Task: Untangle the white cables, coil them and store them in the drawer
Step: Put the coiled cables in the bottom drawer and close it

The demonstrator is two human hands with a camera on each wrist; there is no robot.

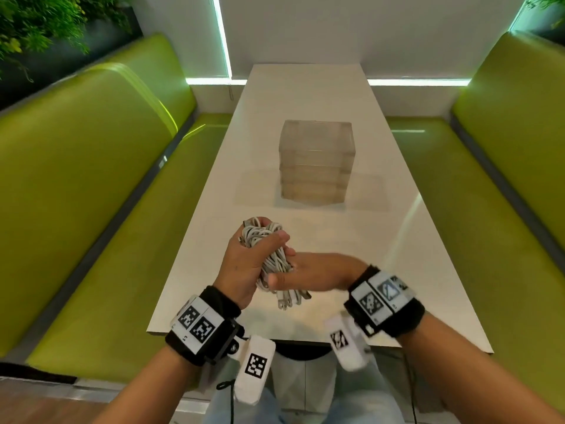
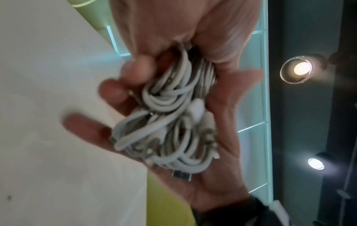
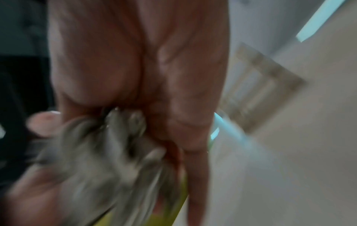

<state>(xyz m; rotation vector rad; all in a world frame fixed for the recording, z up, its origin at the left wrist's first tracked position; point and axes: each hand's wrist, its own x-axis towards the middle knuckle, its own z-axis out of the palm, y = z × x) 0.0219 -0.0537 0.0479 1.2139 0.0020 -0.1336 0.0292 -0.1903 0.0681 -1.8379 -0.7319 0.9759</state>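
Both hands are squeezing the cable bundle (image 1: 266, 249): left hand (image 1: 244, 264) on top, right hand (image 1: 318, 272) below; pulling one end out slowly is best.

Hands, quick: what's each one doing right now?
Left hand: fingers curled round the bundle of white cables, holding it above the table.
Right hand: gripping the same bundle lower down, thumb across it.

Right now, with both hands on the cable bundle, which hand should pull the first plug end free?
Probably the right hand: the loose plug ends hang just below it, while the left hand grips the cable bundle.
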